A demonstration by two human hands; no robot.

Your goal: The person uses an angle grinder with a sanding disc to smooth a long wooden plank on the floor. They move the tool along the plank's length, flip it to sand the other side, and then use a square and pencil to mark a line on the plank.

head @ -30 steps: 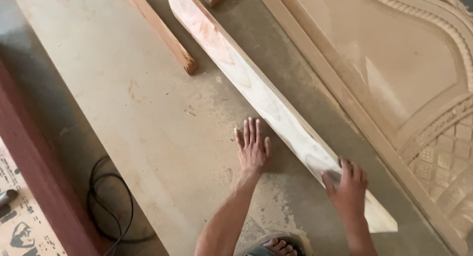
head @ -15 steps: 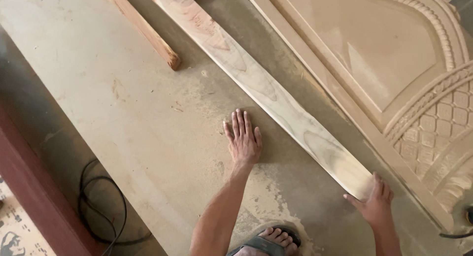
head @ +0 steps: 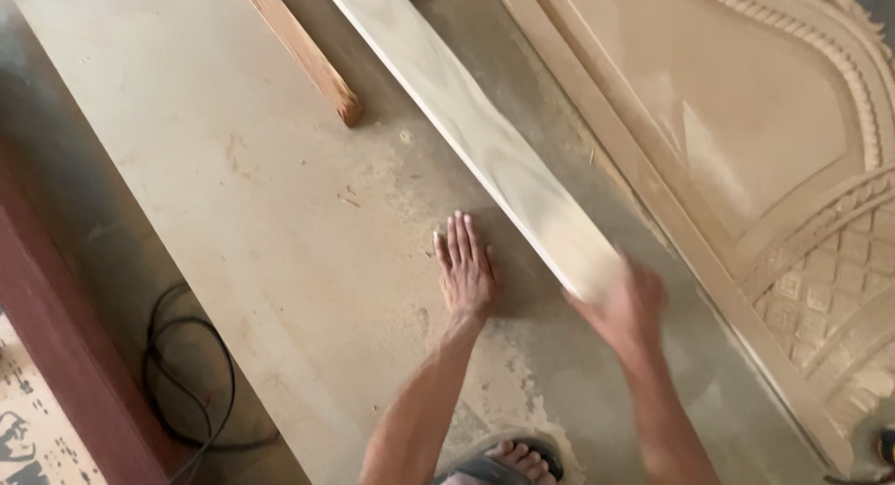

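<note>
Dusty, sawdust-strewn flat sheet board (head: 233,196) fills the floor of a woodworking space. Half a second ago the long pale wooden plank (head: 466,121) reached further toward the viewer, its near end well past the left hand; now that end sits roughly level with it, gripped by the right hand (head: 623,308), which has moved up and inward. The left hand (head: 466,272) stays flat and open on the board, fingers together, just beside the plank.

Motion blur smears the right hand, so its fingers are hard to separate. The plank's far end runs out of view.

A narrower reddish timber strip (head: 303,51) lies left of the plank. A carved tan door panel (head: 792,149), with beaded edging and lattice relief, lies right. A black cable (head: 182,373) loops by a dark red beam (head: 65,336).
</note>
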